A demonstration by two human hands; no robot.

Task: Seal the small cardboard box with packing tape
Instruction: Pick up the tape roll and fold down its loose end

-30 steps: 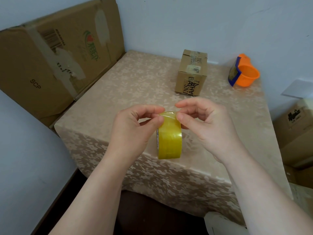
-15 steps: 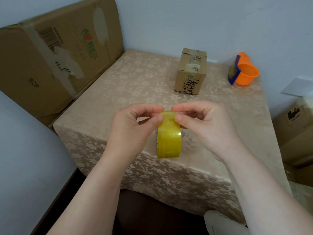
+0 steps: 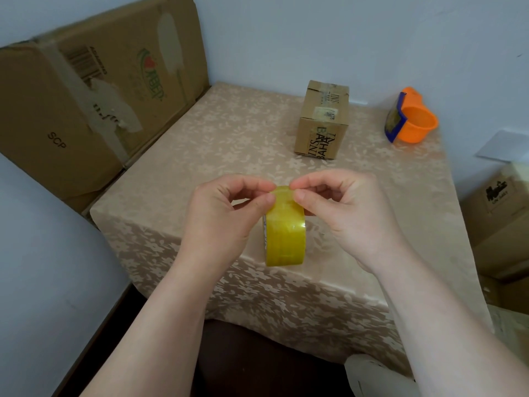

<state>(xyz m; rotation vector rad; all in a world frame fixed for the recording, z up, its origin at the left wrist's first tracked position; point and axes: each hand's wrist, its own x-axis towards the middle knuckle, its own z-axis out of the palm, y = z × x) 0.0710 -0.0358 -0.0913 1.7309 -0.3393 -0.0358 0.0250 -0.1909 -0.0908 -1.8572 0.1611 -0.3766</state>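
A yellow roll of packing tape (image 3: 284,239) stands on edge above the table's near edge, held between both hands. My left hand (image 3: 226,216) pinches the roll's top from the left with thumb and fingers. My right hand (image 3: 346,207) pinches the top from the right, fingertips on the tape's surface. The small cardboard box (image 3: 323,120) with printed letters sits at the far middle of the table, flaps closed with an old tape strip along the top.
The table (image 3: 229,144) wears a beige floral cloth. An orange and blue tape dispenser (image 3: 409,120) lies at the back right. A large cardboard box (image 3: 86,104) leans at the left. More boxes (image 3: 503,219) stand at the right.
My right hand's fingertips have shifted left along the top of the roll toward my left thumb. The roll stays in place.
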